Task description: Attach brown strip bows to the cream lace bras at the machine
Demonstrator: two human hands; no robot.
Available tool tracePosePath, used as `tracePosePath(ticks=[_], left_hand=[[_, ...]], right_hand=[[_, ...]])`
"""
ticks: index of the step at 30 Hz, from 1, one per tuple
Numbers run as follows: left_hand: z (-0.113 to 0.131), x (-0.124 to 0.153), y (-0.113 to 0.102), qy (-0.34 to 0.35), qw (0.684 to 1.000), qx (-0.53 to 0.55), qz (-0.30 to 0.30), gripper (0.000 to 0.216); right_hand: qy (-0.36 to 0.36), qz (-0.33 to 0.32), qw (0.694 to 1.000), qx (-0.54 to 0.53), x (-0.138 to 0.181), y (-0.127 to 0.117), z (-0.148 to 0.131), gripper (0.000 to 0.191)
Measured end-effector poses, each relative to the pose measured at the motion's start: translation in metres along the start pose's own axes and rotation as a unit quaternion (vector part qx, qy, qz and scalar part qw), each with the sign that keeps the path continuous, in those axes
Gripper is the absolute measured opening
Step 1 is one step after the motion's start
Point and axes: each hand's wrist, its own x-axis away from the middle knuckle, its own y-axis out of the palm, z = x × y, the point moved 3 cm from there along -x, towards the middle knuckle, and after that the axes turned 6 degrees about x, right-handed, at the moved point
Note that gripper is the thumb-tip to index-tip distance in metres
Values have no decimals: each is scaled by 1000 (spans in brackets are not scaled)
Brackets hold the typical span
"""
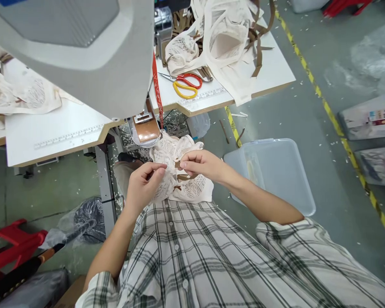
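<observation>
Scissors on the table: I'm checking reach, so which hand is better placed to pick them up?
Probably the right hand: the scissors lie up on its side, while the left hand sits farther over.

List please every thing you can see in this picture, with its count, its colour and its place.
lace piece: one, cream, held in front of the person
brown strap: one, on the lace piece
sewing machine: one, grey, upper left
scissors: one pair, red and yellow, on the table
fabric pile: one, cream, table top
plastic bin: one, clear, floor at right
stool: one, red, lower left
left hand: pinching the lace
right hand: pinching the strap
</observation>
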Motion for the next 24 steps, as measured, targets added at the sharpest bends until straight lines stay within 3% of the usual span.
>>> tracePosePath(ticks=[5,10,14,17,22,24], left_hand=[[12,-3,16,38,999,-2,-31,18],[-4,-6,14,-68,995,63,-35,28],[-15,-7,6,-134,982,129,-16,34],[-13,-8,5,-117,988,103,-11,37],[-6,-7,15,-95,986,110,-76,31],[-6,-5,18,-104,983,135,-67,29]], right_hand=[[-10,-9,997,74,2,12,-7,28],[8,-31,998,61,0,12,-2,28],[16,2,1000,26,-1,6,1,25],[11,7,999,36,1,6,-1,23],[8,-17,995,102,2,9,-6,25],[-34,29,984,174,4,8,-11,21]])
